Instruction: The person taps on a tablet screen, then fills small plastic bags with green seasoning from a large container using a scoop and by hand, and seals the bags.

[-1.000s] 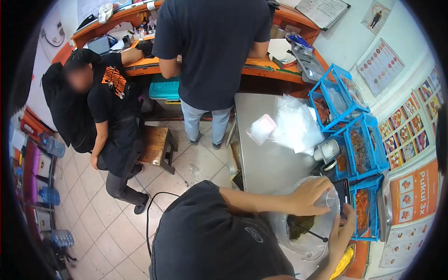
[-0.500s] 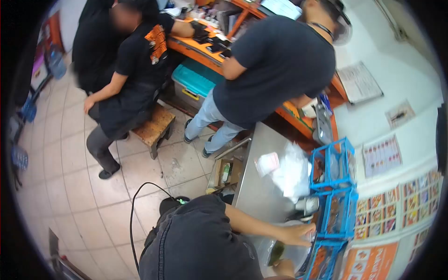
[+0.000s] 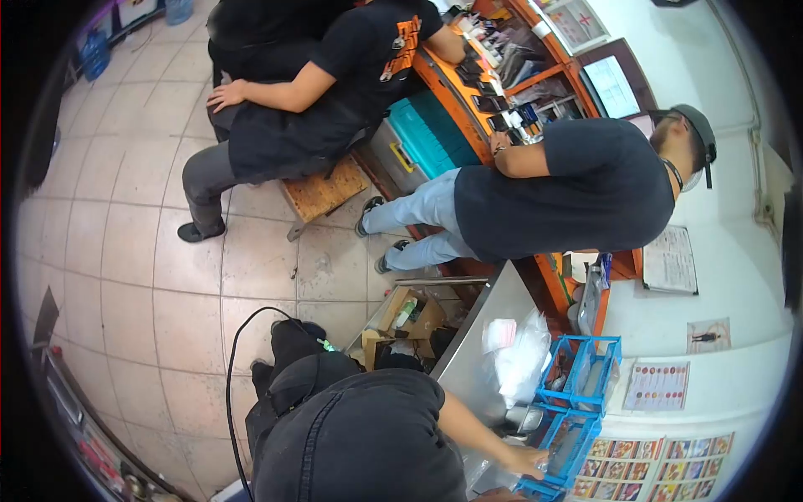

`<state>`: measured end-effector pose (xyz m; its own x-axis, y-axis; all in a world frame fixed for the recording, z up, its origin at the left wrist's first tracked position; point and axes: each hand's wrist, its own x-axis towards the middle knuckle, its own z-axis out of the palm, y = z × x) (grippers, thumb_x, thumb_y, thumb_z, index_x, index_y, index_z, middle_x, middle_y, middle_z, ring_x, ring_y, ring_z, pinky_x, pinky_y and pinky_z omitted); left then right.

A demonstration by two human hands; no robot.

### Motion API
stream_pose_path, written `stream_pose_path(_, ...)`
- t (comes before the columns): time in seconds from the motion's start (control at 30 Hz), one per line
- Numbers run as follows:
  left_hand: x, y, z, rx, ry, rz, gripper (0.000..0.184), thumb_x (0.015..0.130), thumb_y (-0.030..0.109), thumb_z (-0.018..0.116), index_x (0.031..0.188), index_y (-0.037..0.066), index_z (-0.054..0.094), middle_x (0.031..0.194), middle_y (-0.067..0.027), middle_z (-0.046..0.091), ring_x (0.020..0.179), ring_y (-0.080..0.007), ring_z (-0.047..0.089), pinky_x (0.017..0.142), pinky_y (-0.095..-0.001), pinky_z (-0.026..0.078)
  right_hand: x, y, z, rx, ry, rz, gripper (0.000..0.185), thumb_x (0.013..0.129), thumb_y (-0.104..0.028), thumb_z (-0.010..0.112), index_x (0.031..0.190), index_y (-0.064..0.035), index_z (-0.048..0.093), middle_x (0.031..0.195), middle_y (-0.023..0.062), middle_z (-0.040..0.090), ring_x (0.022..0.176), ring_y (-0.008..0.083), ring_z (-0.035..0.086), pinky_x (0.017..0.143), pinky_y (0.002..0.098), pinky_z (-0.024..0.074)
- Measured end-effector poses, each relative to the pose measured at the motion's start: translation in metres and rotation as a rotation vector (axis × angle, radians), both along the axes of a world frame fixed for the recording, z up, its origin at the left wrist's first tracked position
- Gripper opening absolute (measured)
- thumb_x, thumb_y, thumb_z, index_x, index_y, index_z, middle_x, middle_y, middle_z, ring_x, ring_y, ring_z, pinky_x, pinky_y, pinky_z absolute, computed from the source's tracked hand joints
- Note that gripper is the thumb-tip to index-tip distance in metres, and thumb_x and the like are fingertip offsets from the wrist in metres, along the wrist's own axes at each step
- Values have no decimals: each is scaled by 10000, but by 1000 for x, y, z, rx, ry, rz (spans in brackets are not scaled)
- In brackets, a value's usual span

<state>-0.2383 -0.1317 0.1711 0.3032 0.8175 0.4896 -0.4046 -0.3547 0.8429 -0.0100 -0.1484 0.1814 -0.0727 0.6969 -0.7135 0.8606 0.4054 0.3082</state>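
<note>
My left hand [image 3: 525, 460] is over the lower end of the metal counter, beside the lowest blue basket [image 3: 535, 489]. Its fingers look spread, and nothing is clearly visible in them. Clear plastic [image 3: 475, 470] shows under my left wrist; its contents are hidden. Only a sliver of my right hand [image 3: 500, 495] appears at the bottom edge, with its fingers cut off. A metal container [image 3: 524, 418] stands just above my left hand, near white plastic bags [image 3: 520, 360].
Blue baskets [image 3: 577, 372] line the counter [image 3: 477, 335] by the wall. One person [image 3: 569, 192] stands at the orange desk; another [image 3: 293, 125] sits on a wooden stool [image 3: 326, 192]. Open boxes [image 3: 410, 314] sit beside the counter. A black cable [image 3: 230, 376] loops over the floor.
The view has swung round, showing more floor and desk. My hands now sit lower in view; the bowl-like bag with green contents has dropped mostly out of sight. My left fingers have moved off its rim.
</note>
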Motion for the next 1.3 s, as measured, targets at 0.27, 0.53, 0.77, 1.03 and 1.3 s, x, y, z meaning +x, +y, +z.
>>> stream_pose_path(0.27,-19,-4,10,-31,135,-104,756,821,535,614,1275,-28,397,1217,-262,558,1124,-372,565,913,-425,449,-16,7,26,5,11,-55,240,856,-249,560,969,-110,719,899,169,690,818,340,657,724,413,521)
stream_pose_path(0.53,36,13,-11,-119,-64,9,670,841,511,610,1218,3,389,993,-193,588,933,-304,591,813,-439,470,-6,-7,40,-15,210,-247,226,847,-264,582,960,-133,728,853,149,701,760,319,670,683,383,536)
stream_pose_path(0.77,-13,-10,7,-179,69,-57,464,868,369,635,1103,60,382,944,-144,550,867,-228,575,769,-394,448,-24,-50,54,367,350,-167,274,817,-313,603,751,-74,719,684,189,658,617,344,658,618,423,536)
stream_pose_path(1.03,-14,-16,-2,-249,-188,-149,330,913,83,513,1203,62,357,983,-47,500,929,-136,489,872,-304,417,-42,-65,41,609,352,-293,192,831,-175,565,815,-38,699,794,234,649,785,431,632,700,513,497)
stream_pose_path(1.3,-15,-1,6,-7,2,-108,400,942,326,446,1209,45,347,986,-107,552,894,-181,504,845,-329,397,-43,-43,28,510,341,-294,119,768,-56,590,826,-29,690,858,175,684,817,351,676,687,447,537)
